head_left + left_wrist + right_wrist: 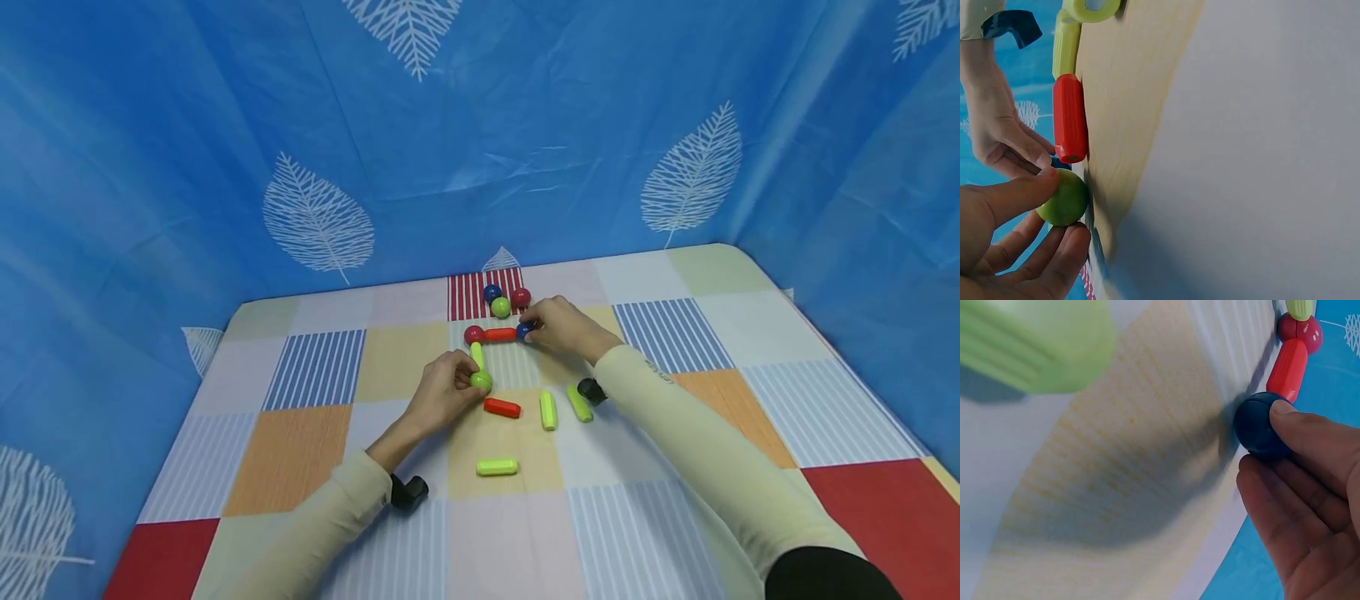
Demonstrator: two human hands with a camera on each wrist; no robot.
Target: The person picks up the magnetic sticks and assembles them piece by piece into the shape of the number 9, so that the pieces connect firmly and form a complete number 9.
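Observation:
My left hand [444, 388] pinches a green ball [1065, 199] between thumb and fingers. From that ball a yellow-green stick [477, 356] runs away from me to a red ball [473, 334]. A red stick [499, 335] joins the red ball on its right side and ends at a dark blue ball [1263, 427]. My right hand [564, 327] pinches this blue ball, thumb on one side and fingertips beneath it in the right wrist view. Together the balls and sticks make an L-shaped chain lying on the patchwork cloth [405, 358].
Behind the chain sit a loose blue ball [492, 293], green ball [501, 307] and red ball [521, 297]. Nearer me lie a red stick [502, 407] and yellow-green sticks [548, 411], one [497, 467] closest to the front. A blue leaf-print curtain [480, 167] rises behind the table.

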